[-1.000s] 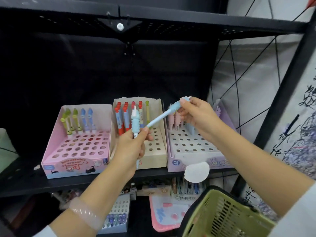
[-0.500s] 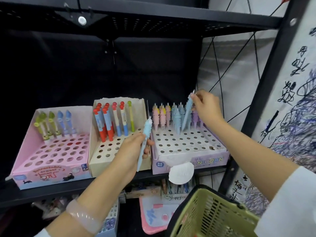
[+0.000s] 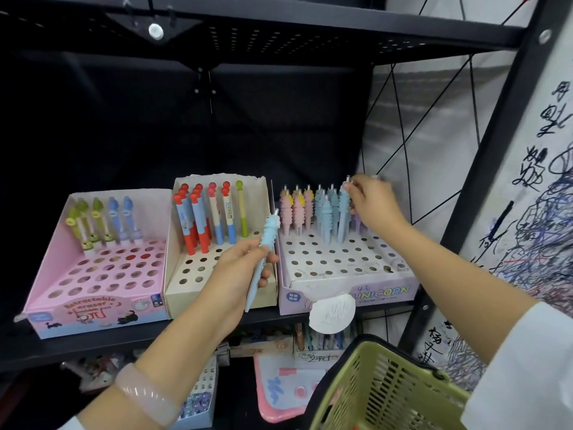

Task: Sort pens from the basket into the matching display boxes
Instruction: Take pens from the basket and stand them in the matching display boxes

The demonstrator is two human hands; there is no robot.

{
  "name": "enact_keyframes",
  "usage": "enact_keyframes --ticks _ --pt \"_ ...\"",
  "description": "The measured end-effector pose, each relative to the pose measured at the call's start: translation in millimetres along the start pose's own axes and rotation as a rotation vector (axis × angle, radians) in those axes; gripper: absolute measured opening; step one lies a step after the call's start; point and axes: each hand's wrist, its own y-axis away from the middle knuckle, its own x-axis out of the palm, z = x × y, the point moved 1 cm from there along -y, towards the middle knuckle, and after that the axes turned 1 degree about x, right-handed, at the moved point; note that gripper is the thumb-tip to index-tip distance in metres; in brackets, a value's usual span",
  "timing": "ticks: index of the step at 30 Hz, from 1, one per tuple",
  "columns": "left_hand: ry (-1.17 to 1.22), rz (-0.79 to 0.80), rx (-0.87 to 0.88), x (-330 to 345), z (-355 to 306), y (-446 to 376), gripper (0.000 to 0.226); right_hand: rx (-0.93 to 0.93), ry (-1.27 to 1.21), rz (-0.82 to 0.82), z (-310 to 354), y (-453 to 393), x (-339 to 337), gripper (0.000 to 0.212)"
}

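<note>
Two hands work a black shelf [image 3: 93,342] of pen displays. The right hand [image 3: 370,206], which a second ago held a light blue pen up in front of the boxes, now reaches to the back of the unicorn display box [image 3: 347,293] at right, fingertips pinching the top of that blue pen [image 3: 342,218], which has come down among the standing pink and blue unicorn pens [image 3: 307,212], nearly upright with its lower end at the perforated deck; whether it sits in a hole cannot be told. The left hand [image 3: 235,271] has dropped slightly and grips a second light blue unicorn pen [image 3: 263,256] around the middle, tilted, its sculpted head up, crossing in front of the cream display box [image 3: 217,293] at centre. The camera has swung right since a second ago, so the boxes sit further left.

The cream box holds red-and-blue and white pens [image 3: 210,218] in its back rows. At left, a pink eraser box [image 3: 93,311] carries green and blue pieces along its rear. A white shell-shaped tag [image 3: 333,311] hangs off the unicorn box front. The green basket [image 3: 387,389] sits at lower right, below the right forearm. A pale bracelet [image 3: 145,395] circles the left wrist. More stationery fills the lower shelf, partly hidden by the arms. A scribbled white panel [image 3: 539,228] stands at right.
</note>
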Motion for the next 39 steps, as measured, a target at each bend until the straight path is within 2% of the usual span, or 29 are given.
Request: enact_keyframes --ticks 6,7,9,11,12,15,16,18,21,24,27,31,39 --pt "0.029 -0.003 0.022 1.2 -2.4 3.3 0.013 0.099 0.133 0.269 -2.3 10.6 16.8 0.029" --pt "0.023 0.005 0.034 0.8 -3.7 4.0 0.013 0.107 0.155 0.244 -2.6 13.7 17.9 0.028" --pt "0.027 0.012 0.056 0.5 -5.9 4.8 0.011 0.075 0.168 0.065 3.6 20.9 14.8 0.025" --pt "0.029 0.008 0.075 3.3 -7.3 4.4 0.008 0.041 0.009 -0.044 22.5 30.7 9.0 0.021" --pt "0.018 0.004 0.084 6.1 -7.2 4.2 0.007 0.037 -0.162 -0.002 34.7 36.8 7.3 0.015" --pt "-0.010 -0.005 0.109 17.4 -5.3 5.2 0.005 0.074 -0.627 0.313 70.3 58.1 10.4 0.009" --pt "-0.008 -0.005 0.110 20.7 -4.4 5.6 0.007 0.082 -0.682 0.373 76.5 62.8 11.9 0.010" --pt "-0.015 0.001 0.115 25.2 -3.2 6.9 0.011 0.067 -0.711 0.395 81.7 65.9 11.8 0.010" --pt "-0.219 0.012 0.205 22.6 -5.3 6.7 0.020 0.092 -0.747 0.248 72.7 54.8 2.2 0.010" --pt "-0.554 0.065 0.344 13.7 -9.7 4.0 0.035 0.119 -0.632 -0.001 46.3 33.0 -15.5 0.013" --pt "-0.749 0.125 0.376 10.6 -9.8 2.2 0.043 0.127 -0.462 -0.135 19.6 16.3 -26.4 0.018" --pt "-0.833 0.148 0.399 5.5 -4.5 1.9 0.041 0.092 -0.255 -0.154 -1.1 12.5 -21.2 0.026" --pt "-0.874 0.186 0.427 -3.1 -3.5 5.0 0.041 0.027 -0.112 -0.056 -7.0 14.5 -1.7 0.023"
